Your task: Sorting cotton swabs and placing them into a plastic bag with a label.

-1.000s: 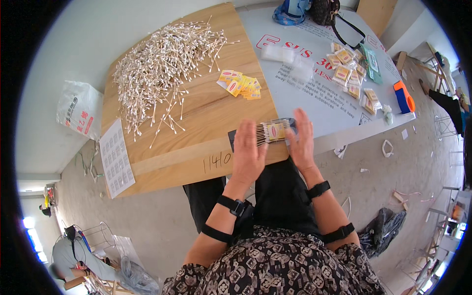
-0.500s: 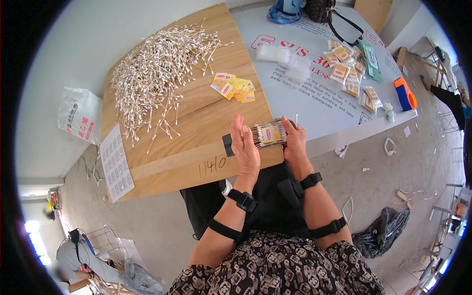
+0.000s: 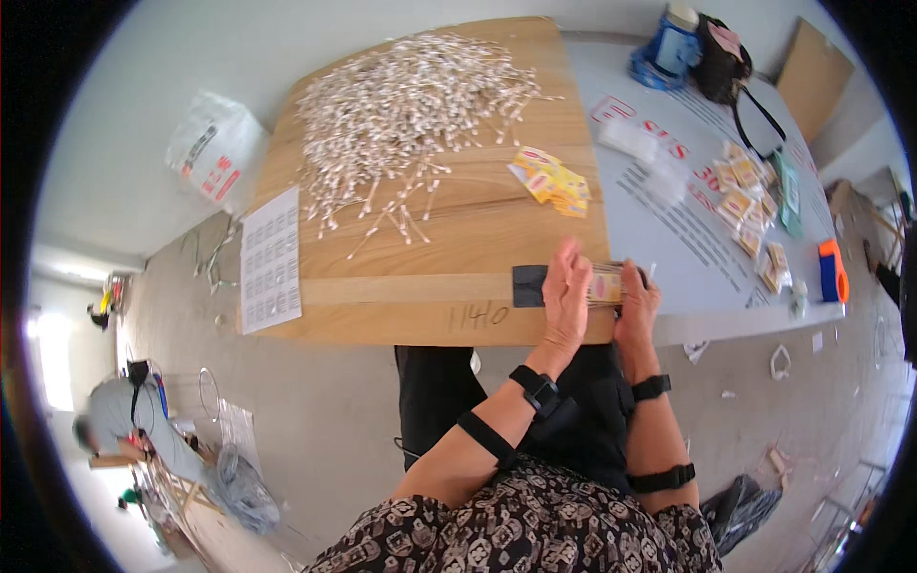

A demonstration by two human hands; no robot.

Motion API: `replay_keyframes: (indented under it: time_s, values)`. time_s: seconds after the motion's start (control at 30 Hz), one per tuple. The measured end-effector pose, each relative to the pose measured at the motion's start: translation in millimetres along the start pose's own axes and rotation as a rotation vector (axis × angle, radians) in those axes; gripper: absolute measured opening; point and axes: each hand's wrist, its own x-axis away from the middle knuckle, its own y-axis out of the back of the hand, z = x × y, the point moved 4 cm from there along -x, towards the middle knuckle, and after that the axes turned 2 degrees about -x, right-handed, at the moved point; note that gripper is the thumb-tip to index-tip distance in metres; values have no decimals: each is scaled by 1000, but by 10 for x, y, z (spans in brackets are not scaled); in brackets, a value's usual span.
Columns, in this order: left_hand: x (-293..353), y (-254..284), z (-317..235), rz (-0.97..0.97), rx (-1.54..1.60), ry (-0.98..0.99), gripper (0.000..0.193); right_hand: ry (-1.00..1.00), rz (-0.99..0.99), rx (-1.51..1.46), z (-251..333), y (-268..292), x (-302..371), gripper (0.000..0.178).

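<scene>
At the front edge of the wooden board, my right hand [image 3: 636, 307] closes round the right end of a pack of cotton swabs [image 3: 604, 287] with a yellow label card. My left hand [image 3: 565, 304] is against the pack's left end, its fingers stretched upward rather than wrapped round it. A flat black piece [image 3: 528, 286] lies on the board beside the left hand, partly covered by it. Loose yellow label cards [image 3: 554, 181] are spread farther back. Behind them to the left is a big heap of loose cotton swabs [image 3: 401, 110].
On the grey sheet [image 3: 688, 248] to the right lie clear plastic bags [image 3: 630, 138], several filled swab packs [image 3: 745, 201] and an orange-and-blue tape dispenser [image 3: 833, 272]. A black bag [image 3: 721, 62] and blue-wrapped bottle [image 3: 669, 48] stand behind. Another person [image 3: 143, 411] is at far left.
My view has turned, so the table appears shifted right and straighter. Both hands stay at the swab pack; the left hand's fingers are a little more spread.
</scene>
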Motion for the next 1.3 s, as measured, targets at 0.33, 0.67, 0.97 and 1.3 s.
replay_keyframes:
  time_s: [0.33, 0.67, 0.97, 1.3]
  values:
    - [-984, 2231, -779, -594, -1347, -24, 71, 139, -210, 140, 168, 410, 133, 29]
    - [-977, 2013, -604, -377, -1465, -181, 46, 779, -154, 738, 557, -255, 674, 26]
    - [-191, 1488, -568, 51, -1212, -411, 51, 568, 473, 854, -45, -1041, 703, 25]
    - [-13, 1894, -710, -39, -1345, -318, 79, 613, 437, 1010, -179, -1412, 556, 34]
